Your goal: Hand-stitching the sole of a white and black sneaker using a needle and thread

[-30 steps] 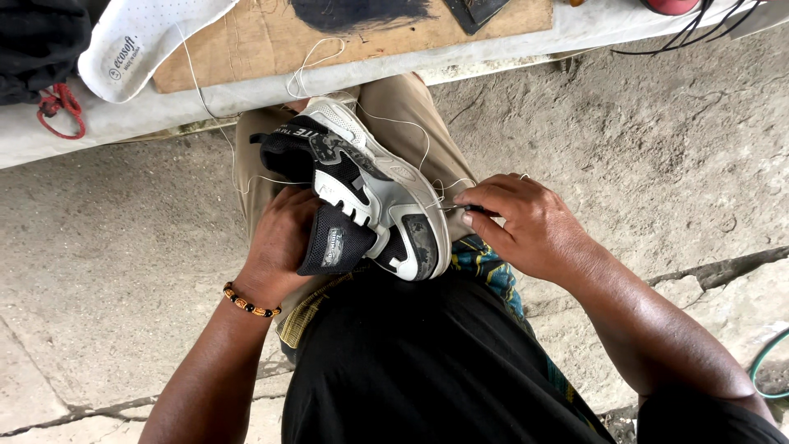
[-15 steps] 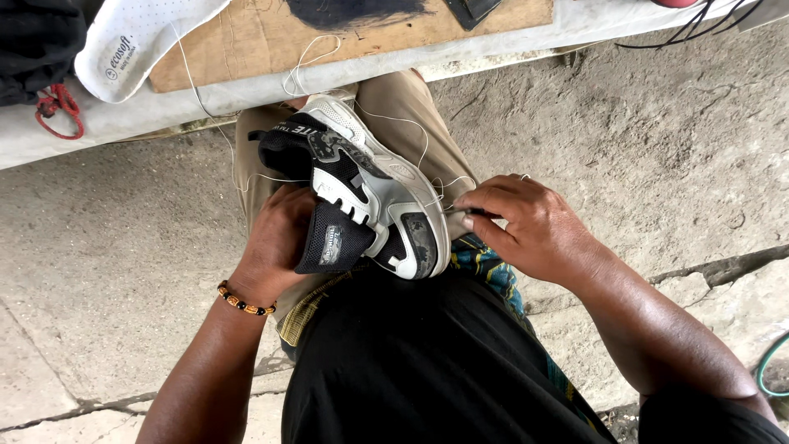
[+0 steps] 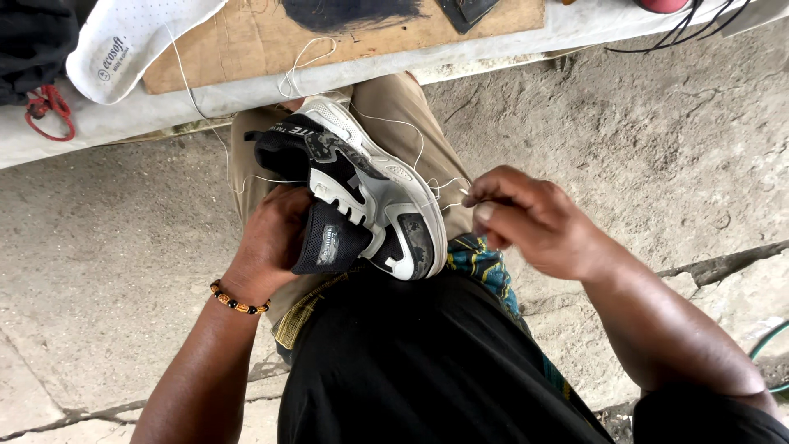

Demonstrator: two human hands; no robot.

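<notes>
A black, grey and white sneaker (image 3: 362, 193) lies on its side across my lap, sole edge toward the right. My left hand (image 3: 271, 238) grips it from the left near the tongue and opening. My right hand (image 3: 530, 218) sits just right of the sole, fingers pinched on a thin white thread (image 3: 419, 148) and what looks like a needle, which is too small to make out clearly. The thread loops from the shoe up toward the bench. A beaded bracelet (image 3: 237, 302) circles my left wrist.
A low white bench (image 3: 329, 78) runs along the top with a cardboard sheet (image 3: 345, 37), a white insole (image 3: 131, 41), a dark bag with red cord (image 3: 37, 99) and black cables (image 3: 690, 25). Cracked concrete floor (image 3: 616, 140) surrounds me. A green hose (image 3: 772, 345) lies at right.
My right hand has pulled away from the sole edge, out to the right, drawing the thread with it. The left hand and the sneaker stay put.
</notes>
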